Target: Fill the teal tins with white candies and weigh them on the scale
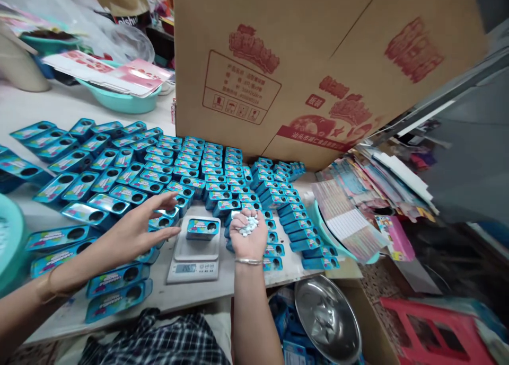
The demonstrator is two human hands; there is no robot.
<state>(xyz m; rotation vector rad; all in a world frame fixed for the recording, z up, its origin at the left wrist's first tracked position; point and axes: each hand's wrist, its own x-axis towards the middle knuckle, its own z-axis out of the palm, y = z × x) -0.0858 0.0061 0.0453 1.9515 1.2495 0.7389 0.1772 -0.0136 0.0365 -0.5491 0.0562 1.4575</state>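
A small blue tin (203,228) with a round hole in its lid sits on a white digital scale (193,254). My right hand (248,233) lies palm up just right of the scale, cupped around a heap of small white candies (249,224). My left hand (141,228) hovers to the left of the scale, fingers spread and empty, above blue tins. Several rows of the same blue tins (159,169) cover the white table (55,110).
A big cardboard box (318,63) stands behind the tins. Teal basins (119,97) with printed cards sit at the back left. Stacks of printed cards (358,195) lie at the right. A steel bowl (328,317) and a red stool (433,328) are below the table edge.
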